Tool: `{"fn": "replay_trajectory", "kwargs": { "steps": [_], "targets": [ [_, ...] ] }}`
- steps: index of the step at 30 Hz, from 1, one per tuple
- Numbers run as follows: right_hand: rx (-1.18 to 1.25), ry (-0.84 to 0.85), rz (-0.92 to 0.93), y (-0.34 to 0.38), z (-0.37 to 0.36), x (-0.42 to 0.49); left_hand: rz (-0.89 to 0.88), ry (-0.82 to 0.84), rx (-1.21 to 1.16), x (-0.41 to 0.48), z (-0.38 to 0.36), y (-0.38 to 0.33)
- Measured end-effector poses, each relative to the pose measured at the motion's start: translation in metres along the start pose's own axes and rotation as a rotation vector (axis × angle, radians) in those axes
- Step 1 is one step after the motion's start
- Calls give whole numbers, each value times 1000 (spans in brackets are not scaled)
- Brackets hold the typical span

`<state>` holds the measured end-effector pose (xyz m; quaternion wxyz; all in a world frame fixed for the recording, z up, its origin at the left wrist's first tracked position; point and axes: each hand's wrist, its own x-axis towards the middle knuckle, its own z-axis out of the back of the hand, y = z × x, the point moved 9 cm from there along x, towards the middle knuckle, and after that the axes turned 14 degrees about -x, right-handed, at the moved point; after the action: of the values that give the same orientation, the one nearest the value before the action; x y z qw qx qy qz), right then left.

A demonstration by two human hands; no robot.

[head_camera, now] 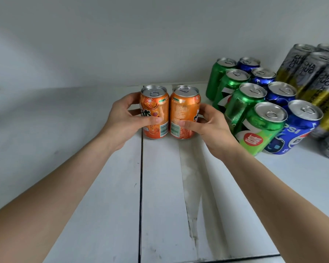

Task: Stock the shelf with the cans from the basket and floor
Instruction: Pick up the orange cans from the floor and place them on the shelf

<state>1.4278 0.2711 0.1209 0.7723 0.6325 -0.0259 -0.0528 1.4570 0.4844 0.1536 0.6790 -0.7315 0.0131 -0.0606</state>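
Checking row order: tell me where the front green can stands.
In the head view, the front green can stands right of centre on the shelf, between the right hand and the front blue can.

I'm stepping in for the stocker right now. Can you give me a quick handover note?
Left hand grips an orange can; right hand grips a second orange can.
Both stand upright, side by side, on the shelf, left of the rows of green cans, blue cans and silver cans.
Done: those rows are stocked.
Left: release the two. The basket and floor are out of view, so check them.
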Motion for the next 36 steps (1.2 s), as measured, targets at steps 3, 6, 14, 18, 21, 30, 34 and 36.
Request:
{"fn": "replay_trajectory", "kwargs": {
  "steps": [3,6,14,18,21,30,34,36],
  "targets": [
    [-6,-5,18,0,-1,12,-12,22,17,15,2,2],
    [-44,-22,46,-1,-1,26,-23,36,21,29,3,5],
    [-104,-70,73,1,-2,67,-31,50,53,68,4,11],
    [-113,-66,69,0,-2,79,-28,66,64,80,5,11],
    [-110,-76,69,0,0,85,-28,67,62,85,3,13],
    [-118,-83,54,4,-1,104,-31,45,74,105,-3,12],
    [-114,-79,36,1,-2,108,-22,42,82,109,-3,15],
    [-108,-83,29,0,-3,107,-14,30,76,108,-3,18]
  ]
}}
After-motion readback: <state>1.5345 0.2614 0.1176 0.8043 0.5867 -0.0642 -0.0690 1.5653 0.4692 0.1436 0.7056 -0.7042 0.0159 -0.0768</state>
